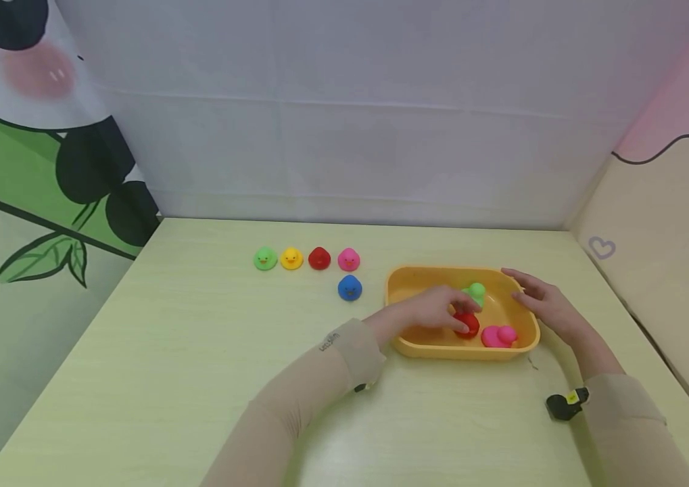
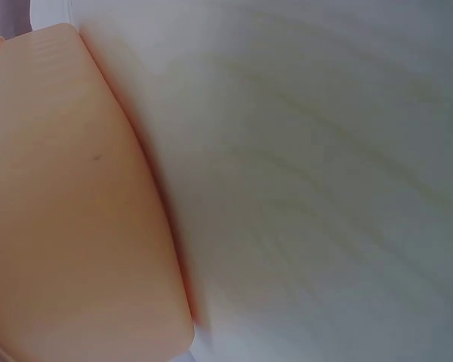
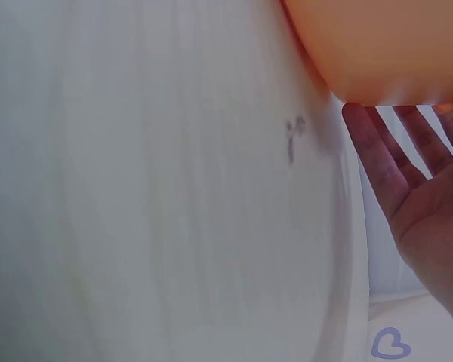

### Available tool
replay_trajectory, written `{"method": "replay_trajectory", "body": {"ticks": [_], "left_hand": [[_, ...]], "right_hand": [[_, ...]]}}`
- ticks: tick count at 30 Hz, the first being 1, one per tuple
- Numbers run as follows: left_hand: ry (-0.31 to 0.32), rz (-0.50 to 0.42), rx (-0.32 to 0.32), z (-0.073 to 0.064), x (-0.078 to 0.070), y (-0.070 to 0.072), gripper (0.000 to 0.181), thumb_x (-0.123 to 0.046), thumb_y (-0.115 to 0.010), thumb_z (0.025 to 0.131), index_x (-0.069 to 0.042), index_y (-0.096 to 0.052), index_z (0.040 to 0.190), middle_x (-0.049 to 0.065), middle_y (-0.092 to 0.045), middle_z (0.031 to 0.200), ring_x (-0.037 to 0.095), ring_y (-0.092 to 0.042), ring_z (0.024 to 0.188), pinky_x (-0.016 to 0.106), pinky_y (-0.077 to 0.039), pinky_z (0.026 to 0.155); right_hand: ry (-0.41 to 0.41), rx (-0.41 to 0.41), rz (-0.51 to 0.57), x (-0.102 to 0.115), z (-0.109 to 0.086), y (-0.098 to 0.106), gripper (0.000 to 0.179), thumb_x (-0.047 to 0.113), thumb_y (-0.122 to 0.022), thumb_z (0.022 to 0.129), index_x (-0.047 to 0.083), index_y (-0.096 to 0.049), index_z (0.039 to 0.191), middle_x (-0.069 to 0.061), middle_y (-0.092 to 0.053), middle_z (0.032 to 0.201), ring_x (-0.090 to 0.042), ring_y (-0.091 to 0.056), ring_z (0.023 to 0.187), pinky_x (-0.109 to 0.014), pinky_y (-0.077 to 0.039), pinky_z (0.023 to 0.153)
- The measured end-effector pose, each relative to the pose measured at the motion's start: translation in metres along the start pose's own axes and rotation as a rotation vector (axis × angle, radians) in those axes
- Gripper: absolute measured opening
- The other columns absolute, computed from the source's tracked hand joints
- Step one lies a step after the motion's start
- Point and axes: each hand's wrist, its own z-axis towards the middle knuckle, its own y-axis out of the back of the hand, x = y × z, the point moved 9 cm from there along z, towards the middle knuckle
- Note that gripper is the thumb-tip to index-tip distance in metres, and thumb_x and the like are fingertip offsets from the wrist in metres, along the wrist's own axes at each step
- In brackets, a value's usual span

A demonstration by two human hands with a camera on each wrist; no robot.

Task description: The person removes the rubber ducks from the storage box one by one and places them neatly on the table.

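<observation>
My left hand (image 1: 435, 309) reaches over the near left side of a yellow-orange plastic tray (image 1: 435, 352). Its thumb and fingers pinch a red rubber duck (image 1: 469, 326) inside; the palm hides part of the tray floor. A green rubber duck (image 1: 476, 291) sits behind those fingers, and a pink rubber duck (image 1: 498, 336) lies to their right. At the tray's right end is my right hand (image 1: 541, 301), its fingers extended against the rim. The right wrist view shows straight fingers (image 3: 377, 154) touching the tray's outer wall (image 3: 392, 60). The left wrist view shows only tray wall (image 2: 83, 188) and tabletop.
Left of the tray, a green duck (image 1: 265, 258), a yellow duck (image 1: 291, 258), a red duck (image 1: 319, 258) and a pink duck (image 1: 349, 260) stand in a row. A blue duck (image 1: 349, 288) sits in front of the pink one. Printed cloth walls (image 1: 344, 135) enclose the table (image 1: 155, 379).
</observation>
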Motion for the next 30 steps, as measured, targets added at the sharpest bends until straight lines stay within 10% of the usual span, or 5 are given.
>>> {"method": "replay_trajectory", "body": {"ticks": [13, 24, 30], "left_hand": [[0.004, 0.058, -0.018, 0.000, -0.004, -0.001, 0.031, -0.020, -0.070, 0.085, -0.018, -0.068, 0.115, -0.014, -0.062, 0.100, -0.001, -0.052, 0.093, 0.009, -0.044, 0.079], [-0.024, 0.097, -0.053, 0.000, -0.009, 0.005, 0.031, -0.024, -0.069, 0.086, -0.020, -0.068, 0.117, -0.014, -0.062, 0.103, 0.000, -0.051, 0.096, 0.011, -0.043, 0.085], [-0.035, 0.080, -0.093, -0.002, -0.013, 0.009, 0.030, -0.024, -0.069, 0.086, -0.022, -0.067, 0.116, -0.013, -0.061, 0.102, 0.000, -0.051, 0.095, 0.010, -0.043, 0.082]], "right_hand": [[0.000, 0.002, 0.003, -0.001, 0.000, 0.001, 0.053, 0.037, -0.046, 0.099, 0.023, -0.032, 0.148, -0.018, -0.032, 0.150, -0.017, -0.048, 0.121, -0.023, -0.051, 0.084], [0.075, -0.021, -0.012, 0.010, 0.002, 0.004, 0.051, 0.026, -0.050, 0.098, 0.012, -0.035, 0.145, -0.021, -0.034, 0.146, -0.045, -0.036, 0.129, -0.012, -0.042, 0.088], [0.068, -0.030, -0.037, 0.010, 0.000, 0.006, 0.051, 0.023, -0.050, 0.098, 0.009, -0.035, 0.144, -0.023, -0.035, 0.145, -0.049, -0.038, 0.126, -0.050, -0.041, 0.099]]}}
